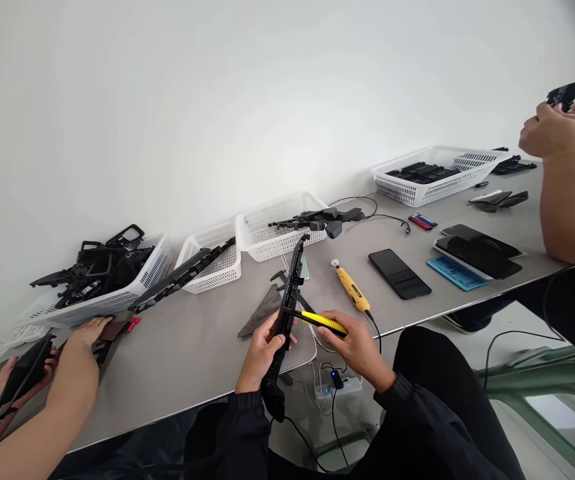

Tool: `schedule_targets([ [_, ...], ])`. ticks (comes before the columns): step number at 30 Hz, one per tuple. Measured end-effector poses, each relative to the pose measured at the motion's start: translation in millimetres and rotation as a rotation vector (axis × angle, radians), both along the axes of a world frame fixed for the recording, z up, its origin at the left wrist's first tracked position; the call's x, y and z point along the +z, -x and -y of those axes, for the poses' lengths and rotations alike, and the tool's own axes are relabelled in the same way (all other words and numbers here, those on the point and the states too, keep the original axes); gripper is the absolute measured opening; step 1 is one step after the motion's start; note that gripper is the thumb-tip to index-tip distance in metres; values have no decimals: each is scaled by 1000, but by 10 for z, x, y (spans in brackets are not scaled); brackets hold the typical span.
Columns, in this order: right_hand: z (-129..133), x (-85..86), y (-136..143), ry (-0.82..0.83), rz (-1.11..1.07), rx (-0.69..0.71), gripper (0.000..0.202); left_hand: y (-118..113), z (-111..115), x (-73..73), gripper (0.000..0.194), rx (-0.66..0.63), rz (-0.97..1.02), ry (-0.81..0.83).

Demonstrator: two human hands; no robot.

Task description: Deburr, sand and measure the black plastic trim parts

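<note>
My left hand grips a long black plastic trim part, held slanting upright over the table's front edge. In my right hand is a yellow-and-black utility knife, its dark tip end touching or very close to the middle of the part. Behind the part lie a grey cloth and a dark caliper-like tool, partly covered. To the right of my hands rests a yellow rotary tool with a white disc at its end.
White baskets of black parts line the wall, with one basket farther right. A phone and a blue tray lie on the right. Co-workers' hands hold parts on both sides. A power strip sits below the edge.
</note>
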State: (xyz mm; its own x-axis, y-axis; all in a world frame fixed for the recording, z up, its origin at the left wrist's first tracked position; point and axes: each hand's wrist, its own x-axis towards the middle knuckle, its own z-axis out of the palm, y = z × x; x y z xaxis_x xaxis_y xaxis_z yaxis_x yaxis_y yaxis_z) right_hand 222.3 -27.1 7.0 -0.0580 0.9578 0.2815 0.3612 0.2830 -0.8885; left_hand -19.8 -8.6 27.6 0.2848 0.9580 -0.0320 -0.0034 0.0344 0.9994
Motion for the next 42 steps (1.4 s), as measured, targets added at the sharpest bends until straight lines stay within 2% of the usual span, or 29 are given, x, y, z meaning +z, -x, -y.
schedule_targets([
  [3,-17,-17,8,4,-31,-41,33,0,-3,-12,64,-21,11,7],
  [11,-20,-26,-17,-4,-49,-45,33,2,-7,-49,64,-15,27,21],
  [14,-19,-22,-14,0,-31,-19,31,-5,-4,-36,63,-13,23,17],
  [19,-22,-27,-4,14,-28,-83,33,-15,6,11,61,18,28,5],
  [24,7,-14,-8,7,16,-2,30,-43,18,35,51,110,53,29],
  [27,15,-14,1,-12,40,-17,27,-62,19,22,53,184,110,74],
  [31,12,-23,12,-47,75,-36,26,-65,13,-10,51,220,130,107],
  [36,27,-43,-1,-75,129,36,23,-59,3,-58,54,278,170,142],
  [42,38,-61,-13,-97,164,50,24,-28,-12,-107,52,239,142,113],
])
